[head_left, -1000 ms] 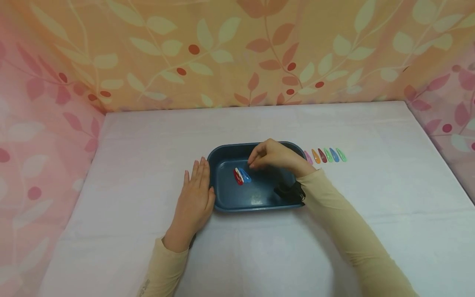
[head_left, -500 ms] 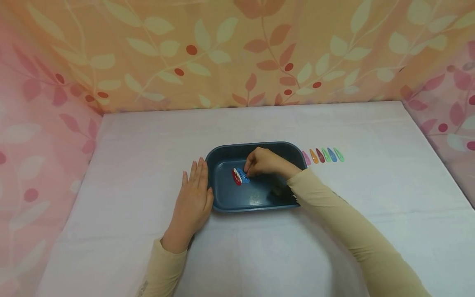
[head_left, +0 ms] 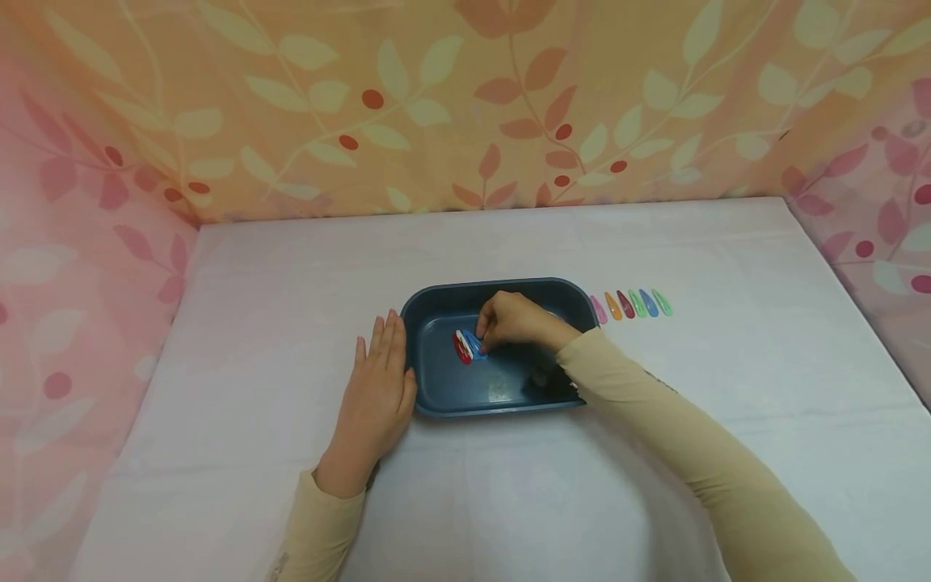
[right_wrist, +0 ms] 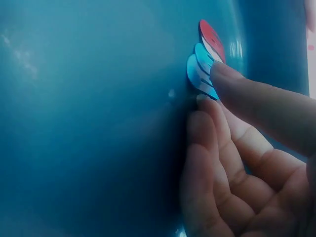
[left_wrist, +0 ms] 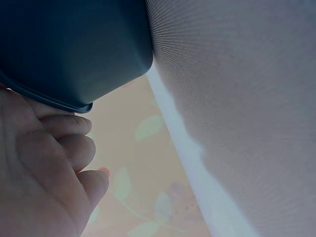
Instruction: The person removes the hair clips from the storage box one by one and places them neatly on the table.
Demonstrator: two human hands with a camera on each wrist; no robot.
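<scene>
Inside the dark blue tray (head_left: 454, 396), a few snap hair clips lie overlapped: a red hair clip (head_left: 461, 347), a white one beside it, and blue ones. My right hand (head_left: 516, 319) is down in the tray and pinches a blue hair clip (right_wrist: 197, 76) between thumb and fingertips; the thumb tip covers part of it. In the right wrist view, the red hair clip (right_wrist: 212, 37) lies just beyond. My left hand (head_left: 374, 396) rests with straight fingers along the tray's left side, and the left wrist view has its fingers touching under the tray rim (left_wrist: 54, 101).
To the right of the tray, several hair clips lie in a row on the white-covered table (head_left: 291, 323): a pink clip (head_left: 598, 309), an orange clip (head_left: 614, 306), a dark red clip (head_left: 625, 305), green ones and a blue clip (head_left: 649, 303). A patterned curtain (head_left: 436, 105) hangs behind.
My right hand has moved down and left inside the tray onto the blue hair clips, and its fingertips have closed on one. The left hand stays against the tray.
</scene>
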